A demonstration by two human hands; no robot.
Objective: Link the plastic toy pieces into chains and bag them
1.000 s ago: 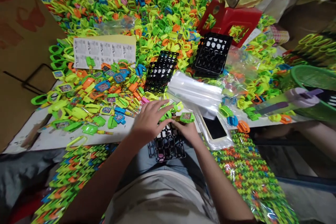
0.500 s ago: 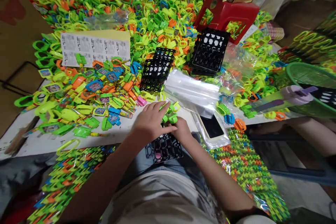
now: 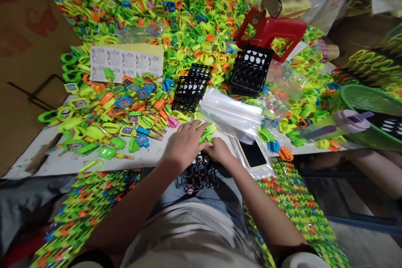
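My left hand (image 3: 188, 144) curves over a cluster of bright green plastic toy watches (image 3: 206, 135) at the table's front edge, its thumb reaching toward the other hand. Close beside it, my right hand (image 3: 220, 150) is closed, fingers curled in at the right side of the cluster; what they pinch is hidden. Under both hands a black plastic grid tray (image 3: 201, 176) tilts over my lap, with a small pink bit showing near its lower edge. The hands cover its upper part.
A big heap of toy watches (image 3: 185, 21) fills the back. Nearby are black grid trays (image 3: 251, 69), clear plastic bags (image 3: 232, 106), a phone (image 3: 253, 153), a sticker sheet (image 3: 125, 60), a red stool (image 3: 282, 29), a green basket (image 3: 354, 96) and a bottle (image 3: 348, 121). Another person's arm is at right.
The view has shifted slightly, so the table things sit lower and a little to the right. Both hands stay at the green watches, with the left fingers slightly closer together.
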